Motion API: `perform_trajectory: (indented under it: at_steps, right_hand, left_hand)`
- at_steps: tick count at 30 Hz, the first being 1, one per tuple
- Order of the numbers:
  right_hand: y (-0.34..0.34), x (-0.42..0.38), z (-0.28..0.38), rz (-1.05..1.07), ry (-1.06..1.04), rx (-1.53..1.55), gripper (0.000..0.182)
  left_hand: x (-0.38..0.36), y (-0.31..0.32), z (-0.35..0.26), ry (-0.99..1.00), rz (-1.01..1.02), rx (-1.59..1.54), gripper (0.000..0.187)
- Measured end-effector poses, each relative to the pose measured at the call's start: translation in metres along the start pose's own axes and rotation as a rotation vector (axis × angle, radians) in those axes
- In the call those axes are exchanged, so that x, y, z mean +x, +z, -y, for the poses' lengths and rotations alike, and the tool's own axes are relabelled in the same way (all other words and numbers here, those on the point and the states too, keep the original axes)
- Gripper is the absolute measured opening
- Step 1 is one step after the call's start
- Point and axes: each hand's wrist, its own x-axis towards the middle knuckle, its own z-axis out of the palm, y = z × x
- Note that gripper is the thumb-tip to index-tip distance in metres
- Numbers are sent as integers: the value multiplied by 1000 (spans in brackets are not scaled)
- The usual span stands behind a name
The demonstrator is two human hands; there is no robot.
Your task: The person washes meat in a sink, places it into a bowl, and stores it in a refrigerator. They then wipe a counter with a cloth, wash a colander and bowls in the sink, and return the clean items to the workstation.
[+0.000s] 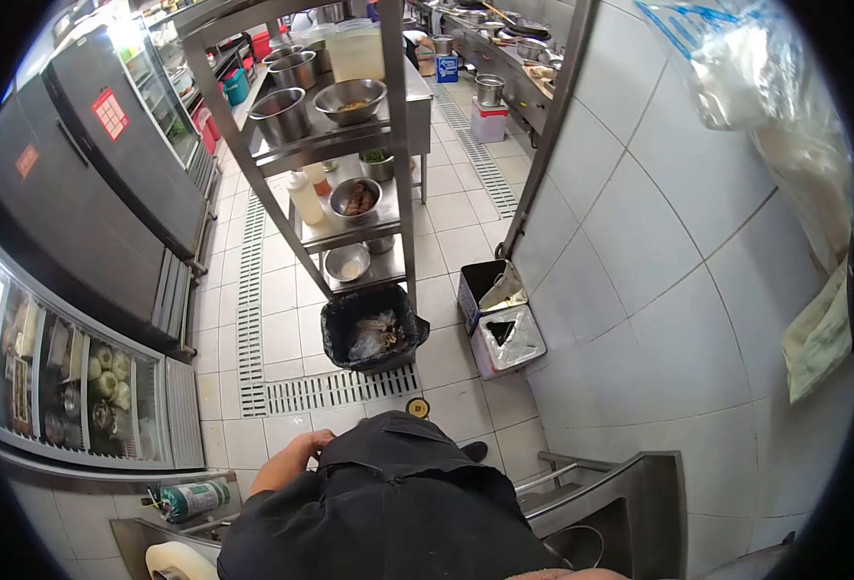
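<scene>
My left hand [317, 444] is at the front of my black apron [398, 483], touching its left edge at about waist height. The cloth covers most of its fingers, so I cannot see what they hold, if anything. My right hand is out of sight. A strip of skin shows at the bottom edge, but I cannot make out which body part it is. Beyond the apron stands a bin lined with a black bag [335, 350], with crumpled clear plastic and scraps inside.
A steel shelf rack [403, 145] with bowls and a squeeze bottle [304, 198] rises ahead. Square tins [507, 340] stand by the tiled wall [639, 290]. Fridges [108, 155] line the left side. A steel sink [630, 522] is at lower right, and a green-white canister [195, 499] at lower left.
</scene>
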Motion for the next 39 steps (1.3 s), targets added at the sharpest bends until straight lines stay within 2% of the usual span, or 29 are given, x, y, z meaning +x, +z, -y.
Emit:
perform_trajectory:
  at_steps: [1,3,4,5,7,8,10,11,13,14,15,17,18,19,22,24,26,27,29,30,31,33,36,37,39]
  right_hand:
    - [16,-18,15,-49,-28,-61,83]
    - [48,-62,62,-97,-186,412,66]
    - [56,-91,77,-123,-269,649,57]
    - [44,-127,92,-108,-398,774,56]
    - [-31,-226,133,-8,-570,944,56]
    - [-70,-280,148,76,-616,984,56]
    - [-157,-379,153,644,-805,1020,51]
    - [-156,-441,157,835,-866,1128,51]
    - [-205,-543,131,982,-1147,995,50]
    - [-240,-583,111,1172,-1203,895,43]
    - [-253,-625,93,1272,-1302,928,42]
    - [-279,-693,55,1880,-1054,711,48]
    - [-302,-712,35,1968,-1057,600,43]
    - [-326,-724,22,2051,-1056,487,38]
    - [-354,-756,15,1858,-1733,325,27]
    - [-313,-780,34,2289,-1899,494,22]
    - [-312,-842,54,1988,-1865,-219,20]
    - [-335,-845,60,2223,-1307,-31,22]
    - [-374,-868,91,2209,-1270,101,21]
    - [-397,-884,109,2049,-1403,96,18]
    - [-417,-894,114,2051,-1211,275,15]
    - [-460,-919,122,2258,-770,452,11]
    - [-571,-929,132,2320,-636,350,12]
    - [-563,-960,129,2430,-610,391,17]
    - [-596,-978,118,2416,-759,322,14]
  left_hand:
    - [-8,-5,4,-23,-4,-49,41]
    - [-7,-19,30,-39,-10,-131,40]
    - [0,-29,44,183,47,-14,39]
    - [13,-41,63,407,97,99,38]
    - [-17,-59,57,66,-15,-244,35]
    - [-5,-84,82,67,0,-216,35]
    - [34,-121,139,70,37,-173,35]
    - [47,-134,168,92,43,-200,25]
    - [51,-143,214,174,13,-230,25]
    - [47,-150,229,215,-3,-236,25]
    - [29,-147,238,318,7,-376,28]
    - [27,-146,266,369,-57,-494,37]
    - [-21,-142,240,212,-222,-564,39]
    - [-14,-145,248,184,-98,-740,39]
    - [-32,-150,266,104,-207,-838,39]
    - [-40,-172,274,68,-254,-860,39]
    - [-48,-215,273,44,-301,-837,39]
    - [-48,-238,267,35,-327,-823,39]
    - [-49,-286,252,27,-375,-810,39]
    - [-49,-312,244,29,-388,-795,39]
    - [-50,-337,238,27,-398,-772,39]
    - [-59,-377,221,31,-416,-745,39]
    - [-63,-425,206,57,-437,-735,39]
    - [-64,-441,202,63,-438,-737,39]
    - [-63,-471,202,68,-432,-735,39]
